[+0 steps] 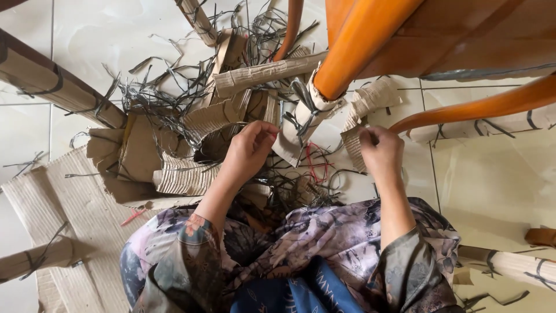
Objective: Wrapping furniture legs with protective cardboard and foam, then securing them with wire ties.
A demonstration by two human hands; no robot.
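Landmark: orange chair leg [353, 43], slanting down from the upper right to a foot near the middle of the view.
Cardboard wrap [304, 119]: corrugated, wound around the foot of the chair leg, partly peeled and hanging open below it.
Straps [304, 95]: dark plastic bands, crossing the wrap just under the chair leg.
Left hand [249, 152]: below and left of the chair leg; fingers pinched together on the loose left edge of the wrap.
Right hand [379, 150]: below and right of the chair leg; fingers curled shut on a torn cardboard flap [354, 142], well apart from the other hand.
Scrap pile [191, 116]: torn cardboard and cut dark strapping, left of the chair leg on the tiled floor [498, 174].
Red string [315, 165]: looped on the floor below the wrap, between the two hands.
Flat cardboard sheet [75, 220]: far lower left of the chair leg.
Clothing [324, 249]: flowered fabric over the knees, at the bottom.
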